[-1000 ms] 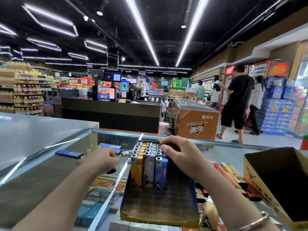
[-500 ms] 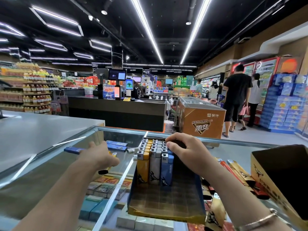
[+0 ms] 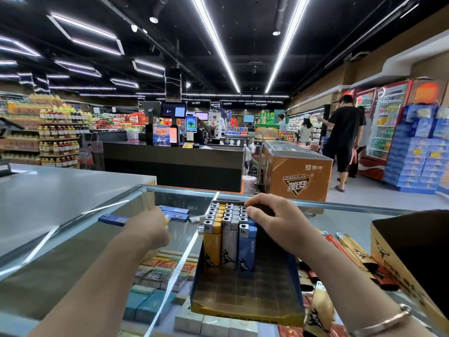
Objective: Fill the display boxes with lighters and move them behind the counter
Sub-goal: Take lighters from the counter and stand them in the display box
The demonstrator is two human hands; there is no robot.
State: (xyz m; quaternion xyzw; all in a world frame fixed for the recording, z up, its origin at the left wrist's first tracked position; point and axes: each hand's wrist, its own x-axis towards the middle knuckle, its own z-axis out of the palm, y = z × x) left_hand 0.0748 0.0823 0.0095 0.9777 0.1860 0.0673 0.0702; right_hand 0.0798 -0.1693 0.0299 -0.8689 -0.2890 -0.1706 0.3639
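A: Right hand [image 3: 274, 218]?
B: Fingers curled over the back rows of lighters [image 3: 228, 229] in the display box [image 3: 245, 297], same spot as a second ago. Grip clenched on their tops. Box sits on the glass counter [image 3: 73, 251], lighters packed at its 12 o'clock end, near half bare.

A: Left hand [image 3: 148, 231]?
B: Has reached farther out, toward 10 o'clock from the box, onto loose lighters: a blue lighter [image 3: 113, 219] pokes past it, two more blue ones [image 3: 176, 211] beyond. Fingers hidden, so I cannot tell what its grip has.

A: Anything else?
B: Open carton [image 3: 398, 261] at 3 o'clock. View sits a little lower than before.
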